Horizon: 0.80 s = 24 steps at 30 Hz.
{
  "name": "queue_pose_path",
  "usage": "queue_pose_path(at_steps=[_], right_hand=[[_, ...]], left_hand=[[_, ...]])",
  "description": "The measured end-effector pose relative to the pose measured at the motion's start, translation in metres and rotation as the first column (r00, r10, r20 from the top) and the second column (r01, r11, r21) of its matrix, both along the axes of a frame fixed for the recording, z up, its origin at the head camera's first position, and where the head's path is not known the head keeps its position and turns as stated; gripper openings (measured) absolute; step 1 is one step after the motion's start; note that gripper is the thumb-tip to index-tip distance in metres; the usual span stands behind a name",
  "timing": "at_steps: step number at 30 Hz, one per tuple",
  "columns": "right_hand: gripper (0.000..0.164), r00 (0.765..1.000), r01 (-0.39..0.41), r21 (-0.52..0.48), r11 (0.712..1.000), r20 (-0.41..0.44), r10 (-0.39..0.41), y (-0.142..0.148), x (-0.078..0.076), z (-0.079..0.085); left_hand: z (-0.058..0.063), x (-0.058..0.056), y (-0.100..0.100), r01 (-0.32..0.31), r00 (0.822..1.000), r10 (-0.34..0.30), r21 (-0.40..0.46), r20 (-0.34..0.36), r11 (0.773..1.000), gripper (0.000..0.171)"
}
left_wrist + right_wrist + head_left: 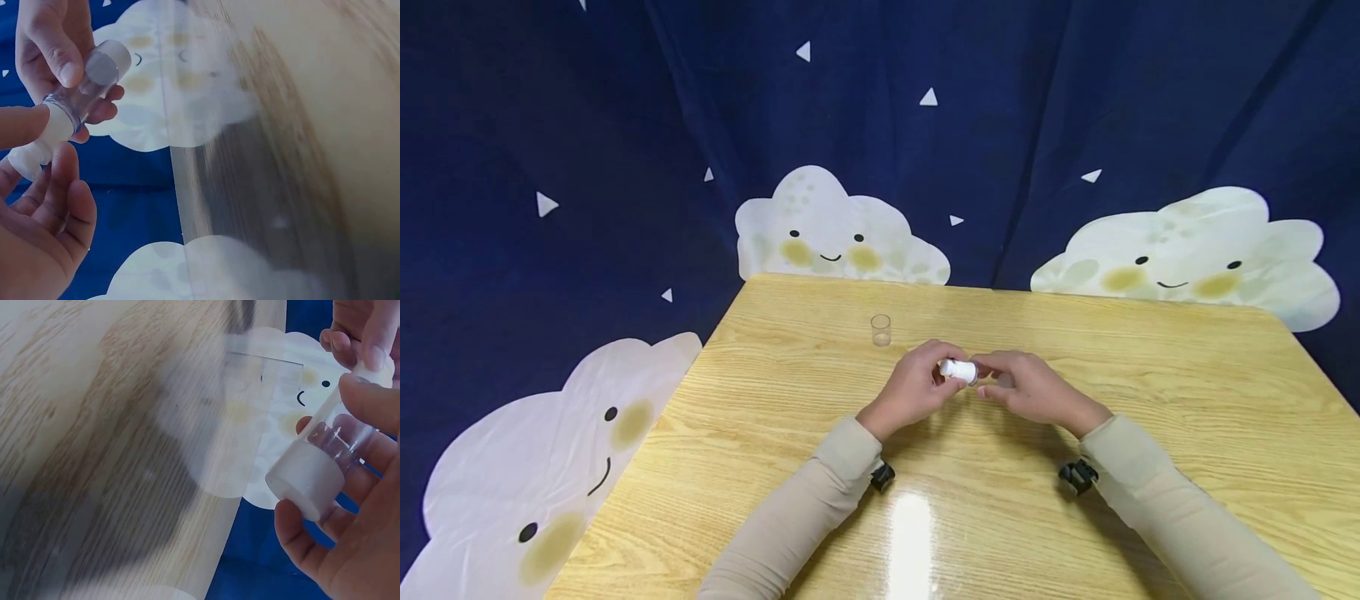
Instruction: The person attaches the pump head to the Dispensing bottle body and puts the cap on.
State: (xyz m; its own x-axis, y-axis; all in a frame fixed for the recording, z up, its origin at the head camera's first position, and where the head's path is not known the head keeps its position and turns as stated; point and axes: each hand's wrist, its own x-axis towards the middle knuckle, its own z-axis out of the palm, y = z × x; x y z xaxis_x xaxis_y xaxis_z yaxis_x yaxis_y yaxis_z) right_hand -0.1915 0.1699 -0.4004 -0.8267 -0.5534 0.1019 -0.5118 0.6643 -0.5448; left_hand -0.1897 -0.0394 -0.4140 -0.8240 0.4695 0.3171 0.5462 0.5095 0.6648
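Observation:
Above the table, both hands hold one small bottle with a clear body (350, 431), a white base (306, 478) and a white pump-like top (958, 371). My left hand (917, 383) pinches the white top between thumb and fingers. My right hand (1030, 387) grips the clear body, its thumb lying across it in the right wrist view. The bottle is tilted, and the right fingers hide most of its body in the head view. A small clear cylindrical cap or cup (881, 330) stands on the table beyond the left hand.
The light wooden table (737, 450) reaches back to a dark blue curtain (880, 108) with white cloud and triangle prints. A black wrist mount (882, 477) is strapped at the left cuff, another black mount (1078, 477) at the right.

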Motion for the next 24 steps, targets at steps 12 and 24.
queue_pose_path(at_steps=[12,24], right_hand=[[0.039,0.999,-0.04,-0.006,0.999,-0.017,0.04,0.0021,-0.0006,0.0006],[0.038,1.0,0.012,-0.009,1.0,-0.01,-0.012,0.0022,0.0001,0.0014]], left_hand=[[0.0005,0.001,-0.0002,0.001,0.999,-0.002,-0.01,-0.052,1.0,0.023],[-0.0008,0.0016,-0.0071,0.012,1.0,-0.013,0.041,0.021,0.999,0.048]])
